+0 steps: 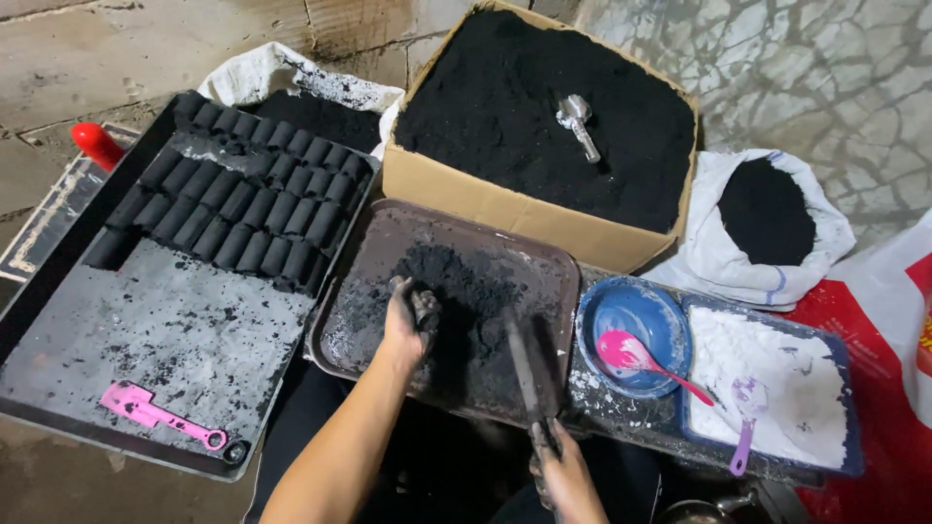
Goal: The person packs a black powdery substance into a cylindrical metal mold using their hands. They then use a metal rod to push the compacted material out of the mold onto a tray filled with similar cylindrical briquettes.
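From the head view, the left hand (pixel 410 315) was cupped shut around a clump of black powder (pixel 456 281) on the brown tray (pixel 544 272). The right hand (pixel 563 475) gripped a dark flat blade (pixel 524 364) by its handle. The powder looked loose, crumbly and light, best scooped or squeezed.

A makeshift floor workshop: bare concrete floor (pixel 116 49), a cardboard box (pixel 505 209) of black powder, a tray (pixel 146 330) of pressed black cylinders (pixel 243 209).

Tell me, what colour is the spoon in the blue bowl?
Pink. The spoon lies in the blue bowl, seen best in the head view.
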